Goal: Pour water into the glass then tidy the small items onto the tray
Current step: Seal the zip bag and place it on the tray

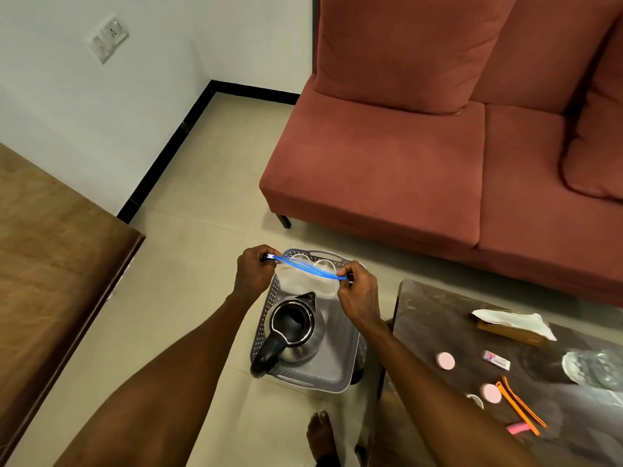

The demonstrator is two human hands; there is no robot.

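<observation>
Both my hands hold a clear zip bag (308,283) by the ends of its blue seal strip, stretched over the far part of a grey perforated tray (332,374). My left hand (254,273) pinches the left end, my right hand (359,291) the right end. On the tray stands a steel kettle (296,328) with a black handle and its lid off. Two upturned glasses (325,264) show through the bag at the tray's far end. On the dark table (424,308) at right lie a glass (593,367), two pink round discs (445,361), a small packet (496,359), orange clips (519,407) and a pink clip (517,428).
A red sofa (404,156) stands behind the tray. A wooden surface (50,247) fills the left side. A folded white cloth on a brown box (514,323) lies on the table. My bare foot (322,436) rests on the tiled floor beside the tray.
</observation>
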